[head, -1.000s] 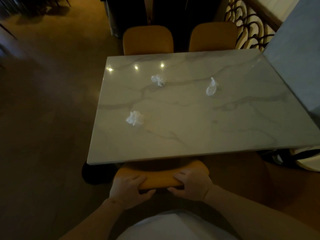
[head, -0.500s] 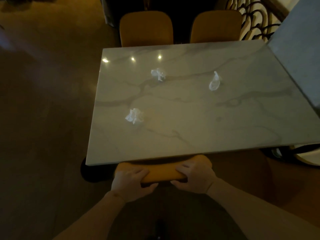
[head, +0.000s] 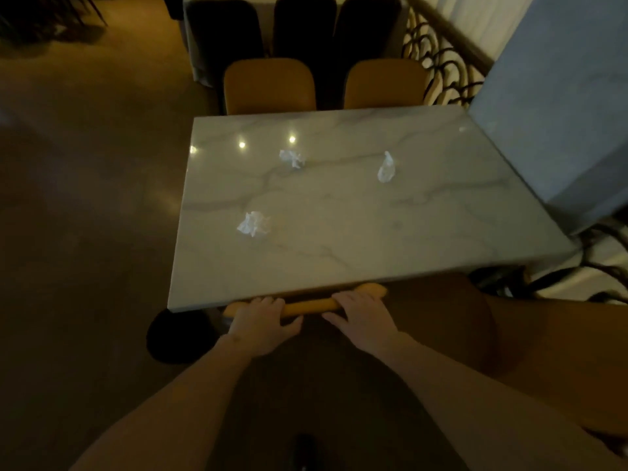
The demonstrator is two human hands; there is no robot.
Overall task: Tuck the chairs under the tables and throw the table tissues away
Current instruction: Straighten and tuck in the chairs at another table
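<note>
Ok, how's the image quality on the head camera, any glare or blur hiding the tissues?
Head view: dim, warm light; three small ceiling-light reflections on the marble table near its far left, clear of all three tissues: near one, far left, far right. Edges bend from the wide lens; both hands look soft.

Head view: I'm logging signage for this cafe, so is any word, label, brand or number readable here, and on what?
None. The marble table, the three crumpled tissues, the mustard chairs and the grey pillar carry no visible lettering, and the picture is dim.
</note>
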